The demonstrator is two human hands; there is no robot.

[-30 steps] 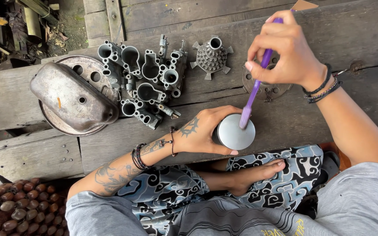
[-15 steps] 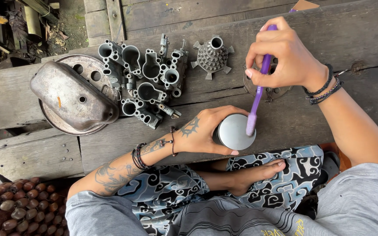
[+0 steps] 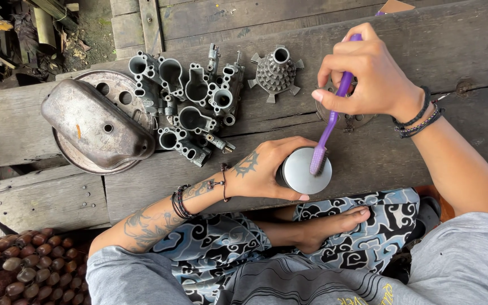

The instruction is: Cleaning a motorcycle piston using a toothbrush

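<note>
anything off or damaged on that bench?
Nothing spilled or broken. Left hand holds the round metal part; right hand presses the purple toothbrush on it. Carburetor bodies lie jumbled; the dented cover rests on a round plate.

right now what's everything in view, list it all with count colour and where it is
metal cylinder: one, grey, flat end up, near plank edge, in the left hand
toothbrush: one, purple, bristles on the cylinder's top, in the right hand
carburettor bodies: a cluster, count unclear, dull grey, upper middle of the planks
ribbed cone part: one, grey, right of the cluster
domed cover: one, grey, lying on the round plate
round plate: one, grey with holes, left
brown seeds: many, bottom left
wooden planks: several, weathered grey-brown
patterned cloth: blue and black, over the lap
foot: one, bare, on the cloth
left hand
right hand
</note>
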